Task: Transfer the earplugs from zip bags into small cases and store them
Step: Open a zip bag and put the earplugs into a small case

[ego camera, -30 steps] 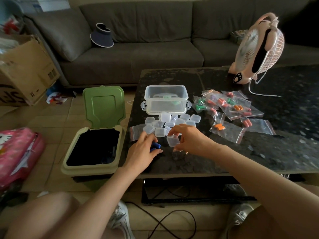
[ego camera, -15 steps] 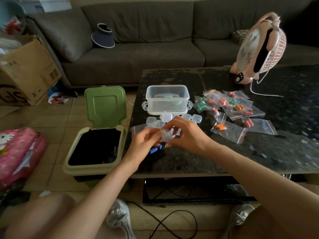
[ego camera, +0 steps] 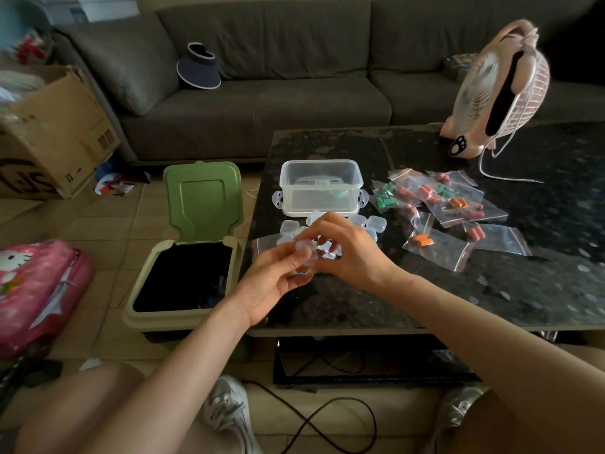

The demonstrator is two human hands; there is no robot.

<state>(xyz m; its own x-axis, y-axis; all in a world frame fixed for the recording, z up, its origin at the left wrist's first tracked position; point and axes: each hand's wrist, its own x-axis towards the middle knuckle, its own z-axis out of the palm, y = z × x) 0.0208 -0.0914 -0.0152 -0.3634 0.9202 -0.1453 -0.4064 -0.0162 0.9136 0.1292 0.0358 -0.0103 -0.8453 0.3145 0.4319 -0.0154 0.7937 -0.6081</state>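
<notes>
On the floor at the far left, a pink bag point(ego camera: 36, 290) lies near a cardboard box point(ego camera: 55, 132), and closer to the table a green bin point(ego camera: 147, 317) stands with its lid point(ego camera: 203, 198) tipped up. Just right of the bin, above the near left part of the dark table point(ego camera: 491, 290), your left hand point(ego camera: 275, 280) pinches a small clear case point(ego camera: 306, 254) between thumb and fingertips. A speck of blue shows under those fingers, too small to say what it is. Your right hand point(ego camera: 352, 253) meets it from the right with its fingers curled onto the same case, so both hands grasp it just off the tabletop. Beyond your hands, spare cases point(ego camera: 371, 224) cluster on the table in front of a clear storage box point(ego camera: 322, 188). Further right, zip bags point(ego camera: 442, 204) holding green, orange and reddish earplugs point(ego camera: 421, 239) lie in a loose overlapping pile. At the far right a pink fan point(ego camera: 501, 93) stands on the table.
</notes>
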